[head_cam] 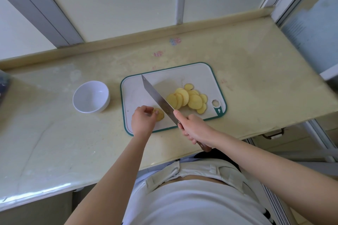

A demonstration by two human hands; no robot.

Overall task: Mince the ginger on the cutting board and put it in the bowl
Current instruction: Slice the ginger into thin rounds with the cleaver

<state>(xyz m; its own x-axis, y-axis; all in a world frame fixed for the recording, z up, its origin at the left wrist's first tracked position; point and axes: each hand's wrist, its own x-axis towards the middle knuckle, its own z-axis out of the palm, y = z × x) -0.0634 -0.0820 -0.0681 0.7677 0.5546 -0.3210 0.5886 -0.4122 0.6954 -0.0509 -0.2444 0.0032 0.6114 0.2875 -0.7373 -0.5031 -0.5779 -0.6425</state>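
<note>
A white cutting board (197,75) with a green rim lies on the counter. Several yellow ginger slices (190,99) lie fanned out on its right half. My left hand (141,121) holds a small stack of ginger slices (160,114) with curled fingers at the board's near left. My right hand (195,130) grips the brown handle of a cleaver (155,97). The blade slants across the board between the two lots of ginger, tip toward the far left. A white bowl (91,97) stands left of the board, with nothing in it.
The beige counter (256,71) ends in a raised back ledge and a near edge close to my body. Frosted window panels rise behind it. A dark object (3,86) shows at the far left edge. A drawer handle (272,134) sits below the counter at the right.
</note>
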